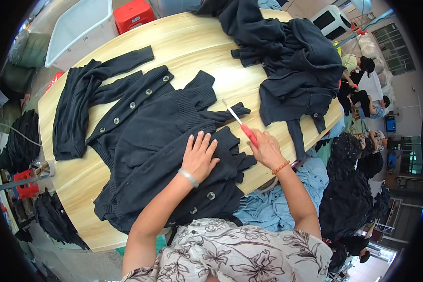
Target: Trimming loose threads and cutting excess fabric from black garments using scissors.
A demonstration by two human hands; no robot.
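Note:
A dark navy knitted cardigan [150, 122] with large round buttons lies spread on the wooden table [75, 202]. My left hand [199, 157] rests flat on it, fingers spread, just below a ribbed band. In my right hand [266, 149] is a tool with a red handle and a thin pale shaft [235, 115]; its small tip points up and left, above the cardigan's sleeve end. The exact kind of tip is too small to make out. My right fingers are wrapped round the red handle.
More dark knitwear [301, 61] is heaped at the table's far right. A white plastic bin [80, 33] and a red stool [134, 16] stand past the far edge. Light blue cloth [282, 202] bunches by my right arm. Black garments [348, 197] pile farther right, where other people sit.

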